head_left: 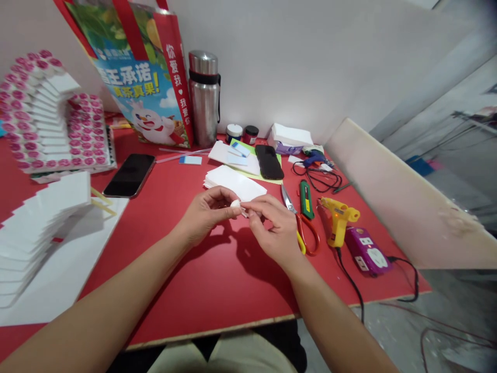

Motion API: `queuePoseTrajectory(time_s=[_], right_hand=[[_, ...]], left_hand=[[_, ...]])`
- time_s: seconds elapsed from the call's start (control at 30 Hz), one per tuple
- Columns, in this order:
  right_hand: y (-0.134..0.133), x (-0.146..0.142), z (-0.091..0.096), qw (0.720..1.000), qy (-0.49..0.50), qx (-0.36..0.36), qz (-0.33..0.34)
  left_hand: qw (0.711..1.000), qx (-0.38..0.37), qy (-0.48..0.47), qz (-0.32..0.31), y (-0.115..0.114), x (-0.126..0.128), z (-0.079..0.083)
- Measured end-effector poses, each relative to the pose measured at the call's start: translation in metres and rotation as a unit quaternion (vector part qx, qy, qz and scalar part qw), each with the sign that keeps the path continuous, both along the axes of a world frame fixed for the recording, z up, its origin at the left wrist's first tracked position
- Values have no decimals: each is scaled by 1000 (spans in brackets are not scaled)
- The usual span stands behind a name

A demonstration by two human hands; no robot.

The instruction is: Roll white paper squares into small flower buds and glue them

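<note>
Over the middle of the red table, my left hand (pixel 213 210) pinches a small white rounded piece (pixel 235 204), perhaps rolled paper, between thumb and fingers. Close against it, my right hand (pixel 272 220) has its fingers closed at the piece's right side, where something thin and pale shows. The fingers hide most of it, so its exact kind is unclear. Just behind my hands lies a stack of white paper sheets (pixel 229 181). To the right of my right hand are scissors (pixel 308 228) with red and yellow handles and a green utility knife (pixel 306 199).
A yellow glue gun (pixel 338 217) and purple power strip (pixel 369 251) sit on the right, with cords. Phones (pixel 130 175), a steel flask (pixel 204 103) and a printed bag (pixel 143 88) stand or lie behind. Leftward are a fanned white card structure (pixel 42 223) and a pink-dotted craft (pixel 50 119).
</note>
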State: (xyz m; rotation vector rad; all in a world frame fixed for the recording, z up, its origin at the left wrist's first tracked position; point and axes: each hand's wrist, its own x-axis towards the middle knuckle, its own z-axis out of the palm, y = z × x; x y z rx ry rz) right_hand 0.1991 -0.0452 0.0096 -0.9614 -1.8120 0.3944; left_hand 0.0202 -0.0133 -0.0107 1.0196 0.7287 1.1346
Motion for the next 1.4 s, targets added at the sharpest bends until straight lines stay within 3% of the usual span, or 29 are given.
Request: queuePoseTrajectory(time_s=[0.33,0.73,1.03,1.27,1.4], right_hand=[[0,0,2,999,25,-29,0],[-2,2,4,999,28,-18,-25],[-2,-5,-7,1000,11,-20,-13],[-1,-4,-12,999,-29,37,-19],[-1,-3,-11,999,-28,27,-15]], left_hand=[[1000,28,14,-2,-1,1,3],[995,63,37,72,2,1,0],[998,23,-31,44,2,-1,-2],[999,16,-36,12,2,-1,-4],[999,30,-26,9,1,0,-3]])
